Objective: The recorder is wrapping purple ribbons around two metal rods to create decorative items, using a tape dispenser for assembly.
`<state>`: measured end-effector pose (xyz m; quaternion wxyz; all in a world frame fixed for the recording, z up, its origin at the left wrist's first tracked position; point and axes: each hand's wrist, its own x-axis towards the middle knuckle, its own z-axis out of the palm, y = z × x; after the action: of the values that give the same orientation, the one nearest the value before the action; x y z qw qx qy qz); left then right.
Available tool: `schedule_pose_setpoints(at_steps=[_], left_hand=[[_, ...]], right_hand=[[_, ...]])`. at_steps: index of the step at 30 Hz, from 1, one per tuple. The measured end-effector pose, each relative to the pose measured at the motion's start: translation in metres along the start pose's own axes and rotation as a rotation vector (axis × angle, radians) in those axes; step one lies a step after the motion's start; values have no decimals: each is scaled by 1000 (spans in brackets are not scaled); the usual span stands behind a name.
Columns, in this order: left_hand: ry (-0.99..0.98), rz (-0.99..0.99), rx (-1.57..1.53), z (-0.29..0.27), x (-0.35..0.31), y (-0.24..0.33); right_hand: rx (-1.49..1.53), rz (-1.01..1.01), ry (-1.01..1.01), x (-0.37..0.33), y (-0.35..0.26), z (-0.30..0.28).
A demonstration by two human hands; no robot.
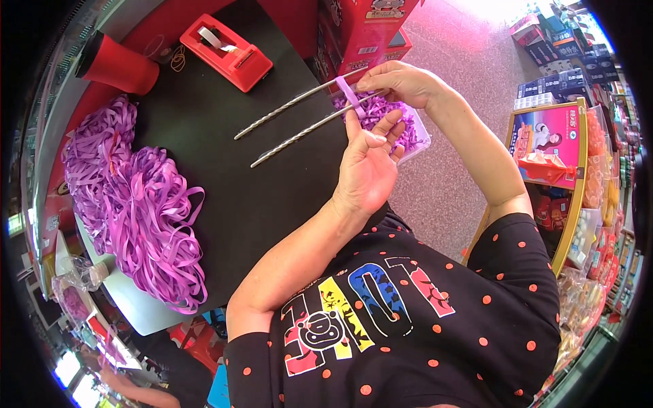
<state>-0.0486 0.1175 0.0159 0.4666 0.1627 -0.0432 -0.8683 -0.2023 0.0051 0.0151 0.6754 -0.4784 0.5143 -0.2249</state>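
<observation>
Two long metal rods (303, 129) with spiral-twisted ends lie side by side in the air above the black table, their free ends pointing left. A purple ribbon (349, 96) loops round both rods near my right hand. My right hand (401, 85) is closed on the right ends of the rods, with thumb and fingers pinched together. Below it, my left hand (371, 170) is turned palm up, its fingers apart and partly bent. One of its fingertips reaches the lower rod beside the ribbon. Under my hands stands a clear plastic container (423, 141) of short purple ribbon pieces (407, 132).
A big heap of purple ribbon (153, 231) covers the left of the black table (252, 211). Farther back are a red tape dispenser (228, 54), a red cup (122, 64) and rubber bands (178, 59). Red boxes (360, 34) stand beyond the table; goods shelves (578, 197) line the right.
</observation>
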Motion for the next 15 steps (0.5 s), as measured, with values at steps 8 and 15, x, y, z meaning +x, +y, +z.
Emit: schedule_pose_setpoints(at_steps=[8,15], left_hand=[[53,-46,6,4,-2,2],[61,-63,3,2,-2,3]], right_hand=[[284,168,-397,49,36,-9],[363,-5,-612,69,56,3]])
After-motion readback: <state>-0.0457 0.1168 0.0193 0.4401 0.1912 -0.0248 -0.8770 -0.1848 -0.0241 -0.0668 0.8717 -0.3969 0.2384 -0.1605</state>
